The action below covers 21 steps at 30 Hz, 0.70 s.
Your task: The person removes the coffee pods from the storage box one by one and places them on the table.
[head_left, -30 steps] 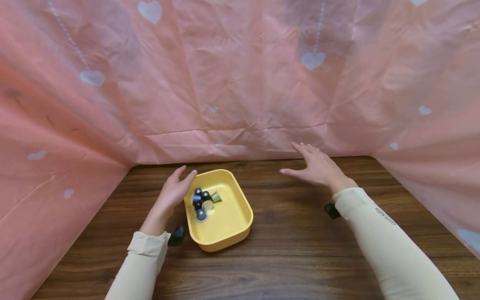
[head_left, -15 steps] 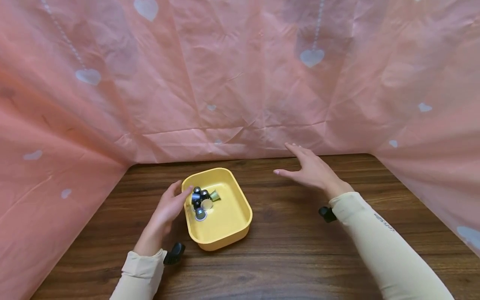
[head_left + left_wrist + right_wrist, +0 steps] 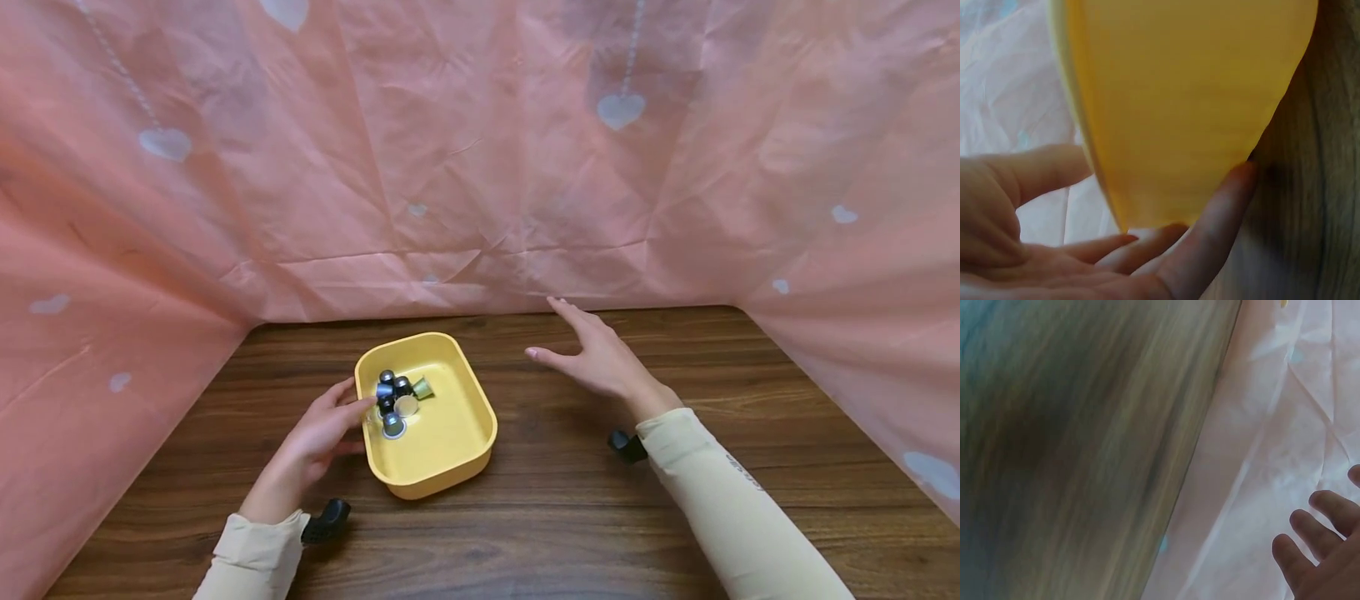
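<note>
Left hand closes in on the yellow tray of coffee capsules

The left hand (image 3: pixel 311 437) has slid back along the bench (image 3: pixel 675 500) and now lies against the yellow tray (image 3: pixel 450 433), which sits left of centre; its fingers (image 3: pixel 1210 225), loosely spread, touch the near wall, thumb at the rim, suggesting a grip is forming. The coffee capsules (image 3: pixel 397 402) lie clustered in the tray's far-left corner. The right hand (image 3: pixel 600 362) hovers with fingers spread, nearer the tray than a second ago.
</note>
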Available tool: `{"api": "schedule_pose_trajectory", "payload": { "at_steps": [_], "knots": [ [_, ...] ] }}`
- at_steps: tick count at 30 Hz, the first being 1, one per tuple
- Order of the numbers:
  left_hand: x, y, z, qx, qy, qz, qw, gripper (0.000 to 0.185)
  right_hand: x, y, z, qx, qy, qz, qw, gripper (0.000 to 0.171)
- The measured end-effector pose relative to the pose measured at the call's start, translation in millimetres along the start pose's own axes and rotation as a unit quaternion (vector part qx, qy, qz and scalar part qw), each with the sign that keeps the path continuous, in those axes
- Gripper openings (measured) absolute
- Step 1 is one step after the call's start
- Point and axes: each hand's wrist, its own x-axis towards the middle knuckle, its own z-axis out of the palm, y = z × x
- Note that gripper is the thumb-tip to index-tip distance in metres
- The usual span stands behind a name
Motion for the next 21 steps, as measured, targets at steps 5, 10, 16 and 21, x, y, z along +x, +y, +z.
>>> {"api": "schedule_pose_trajectory", "payload": {
  "at_steps": [5,10,16,21],
  "knots": [
    [-4.3,-0.4,-11.4,-0.011,-0.047,-0.005,0.9988,0.08,-1,-3,9,0.019,-0.007,0.001,1.0,0.1],
    [-4.4,-2.9,-22.1,-0.037,-0.097,-0.011,0.9945,0.085,-4,-6,16,0.045,0.002,0.002,0.999,0.097],
    [-1.9,-3.6,-27.5,-0.069,-0.145,-0.007,0.9871,0.089,-8,-10,22,0.067,0.009,0.0,0.998,0.093],
    [-3.4,-0.3,-26.0,-0.052,-0.126,0.0,0.9906,0.085,-8,-13,25,0.078,0.015,0.001,0.997,0.091]
  ]
}}
